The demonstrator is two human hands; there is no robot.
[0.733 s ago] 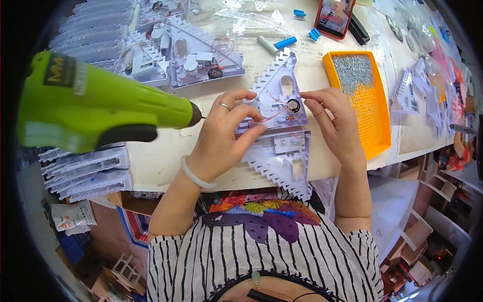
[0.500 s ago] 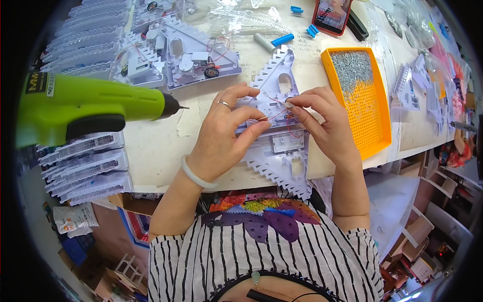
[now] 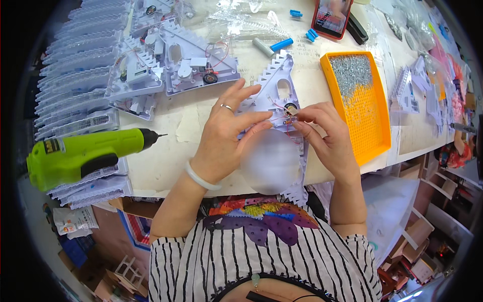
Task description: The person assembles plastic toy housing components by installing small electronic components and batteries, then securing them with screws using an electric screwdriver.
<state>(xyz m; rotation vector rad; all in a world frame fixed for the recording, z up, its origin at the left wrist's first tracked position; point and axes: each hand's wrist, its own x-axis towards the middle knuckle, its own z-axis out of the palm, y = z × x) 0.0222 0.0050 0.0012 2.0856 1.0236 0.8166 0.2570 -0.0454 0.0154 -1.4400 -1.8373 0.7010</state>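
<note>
In front of me lies a white plastic housing with saw-toothed edges; a blurred patch hides much of its near part. A small round black-rimmed part, like a little speaker, sits at its middle beside thin red wires. My left hand hovers at the housing's left side, thumb and forefinger pinched over a thin wire, the other fingers raised. Close to the round part, my right hand pinches with thumb and forefinger; what lies between those fingertips is too small to make out.
A green electric screwdriver hangs at the left, bit pointing right. Similar housings with wired parts lie behind it, beside stacked white parts. To the right is a yellow tray of screws. A phone and blue cylinder lie farther back.
The round part, mostly covered by my right fingers before, now shows in the housing. My right fingertips have shifted slightly nearer me. The screwdriver has swung lower and left.
</note>
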